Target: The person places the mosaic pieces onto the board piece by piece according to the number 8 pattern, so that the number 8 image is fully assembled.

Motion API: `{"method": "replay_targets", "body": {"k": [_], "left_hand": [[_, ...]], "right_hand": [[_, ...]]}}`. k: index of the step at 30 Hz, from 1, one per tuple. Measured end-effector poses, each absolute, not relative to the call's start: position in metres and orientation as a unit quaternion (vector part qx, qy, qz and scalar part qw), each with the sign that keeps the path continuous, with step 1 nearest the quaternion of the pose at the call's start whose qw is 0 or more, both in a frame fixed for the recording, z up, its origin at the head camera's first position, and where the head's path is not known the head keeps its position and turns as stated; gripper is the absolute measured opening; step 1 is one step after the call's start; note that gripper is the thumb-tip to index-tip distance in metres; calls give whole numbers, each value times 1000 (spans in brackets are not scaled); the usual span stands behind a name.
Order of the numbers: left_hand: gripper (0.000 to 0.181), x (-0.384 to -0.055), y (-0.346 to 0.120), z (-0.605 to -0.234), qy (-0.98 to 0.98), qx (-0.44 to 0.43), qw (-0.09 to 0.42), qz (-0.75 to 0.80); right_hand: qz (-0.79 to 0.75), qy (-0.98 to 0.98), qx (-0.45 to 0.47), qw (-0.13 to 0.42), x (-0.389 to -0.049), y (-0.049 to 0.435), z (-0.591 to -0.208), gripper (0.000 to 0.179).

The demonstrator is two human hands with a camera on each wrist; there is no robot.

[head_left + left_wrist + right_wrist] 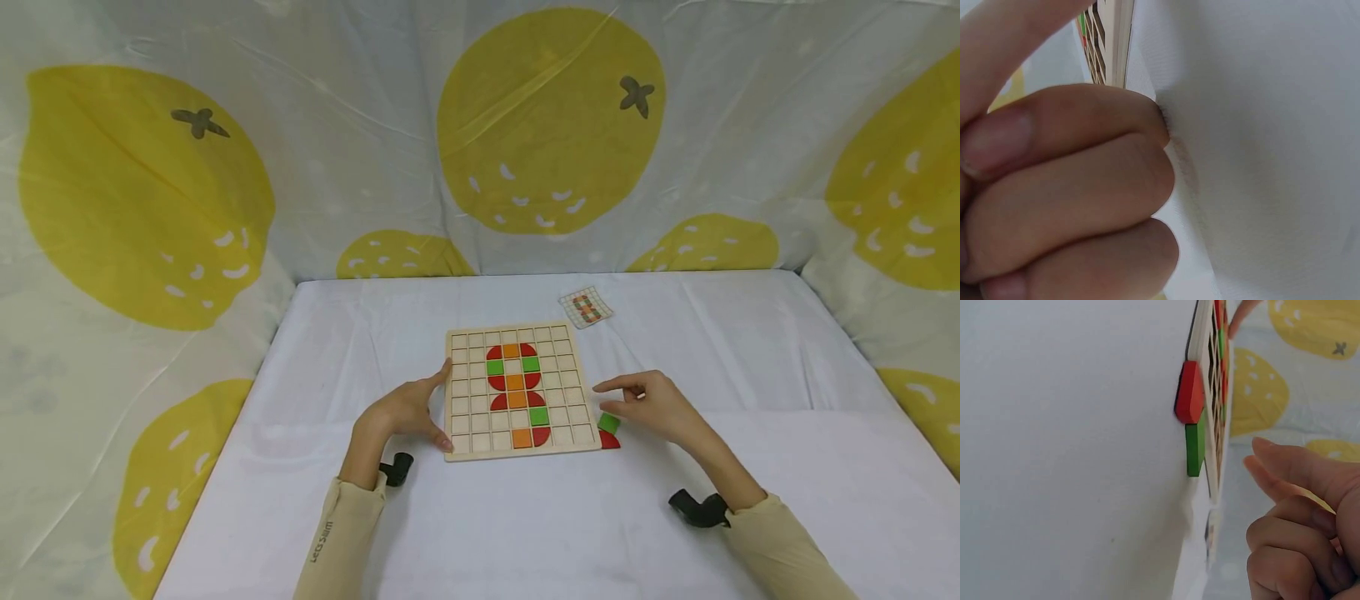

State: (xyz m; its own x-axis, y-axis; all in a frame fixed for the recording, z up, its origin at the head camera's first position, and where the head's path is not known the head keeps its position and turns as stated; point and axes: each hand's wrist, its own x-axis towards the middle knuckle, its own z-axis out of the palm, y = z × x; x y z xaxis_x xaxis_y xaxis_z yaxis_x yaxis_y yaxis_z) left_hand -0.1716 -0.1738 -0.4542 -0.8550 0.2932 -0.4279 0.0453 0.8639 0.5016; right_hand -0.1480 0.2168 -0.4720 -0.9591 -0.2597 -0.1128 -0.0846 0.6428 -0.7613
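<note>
A square wooden grid board (467,390) lies on the white cloth, with red rounded pieces, orange squares and green squares set in its middle cells. My left hand (397,408) touches the board's left edge, index finger and thumb spread along it; its other fingers are curled in the left wrist view. Beside the board's right edge lie a loose green square (609,423) and a red quarter-round piece (610,441). Just above and to the right of them is my right hand (651,402), thumb and index finger apart with nothing between them, the other fingers folded.
Behind the board's far right corner lies a small pattern card (585,307) printed with a coloured grid. A lemon-print cloth (360,167) hangs at the back and sides of the table. A black wrist mount (699,508) sits by the right cuff.
</note>
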Motion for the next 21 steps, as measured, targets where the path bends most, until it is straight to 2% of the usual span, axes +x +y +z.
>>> {"method": "replay_targets", "body": {"k": [5,12,21], "left_hand": [[139,-172,-174,-454,932,92,252,244],[139,-172,-174,-455,932,92,253,244],[139,-172,-174,-454,931,92,252,248]], "right_hand": [[-413,899,-93,116,-145,228,-475,29],[-425,886,-90,164,-144,235,-479,34],[-436,874,-115,184,-145,242,-485,32]]}}
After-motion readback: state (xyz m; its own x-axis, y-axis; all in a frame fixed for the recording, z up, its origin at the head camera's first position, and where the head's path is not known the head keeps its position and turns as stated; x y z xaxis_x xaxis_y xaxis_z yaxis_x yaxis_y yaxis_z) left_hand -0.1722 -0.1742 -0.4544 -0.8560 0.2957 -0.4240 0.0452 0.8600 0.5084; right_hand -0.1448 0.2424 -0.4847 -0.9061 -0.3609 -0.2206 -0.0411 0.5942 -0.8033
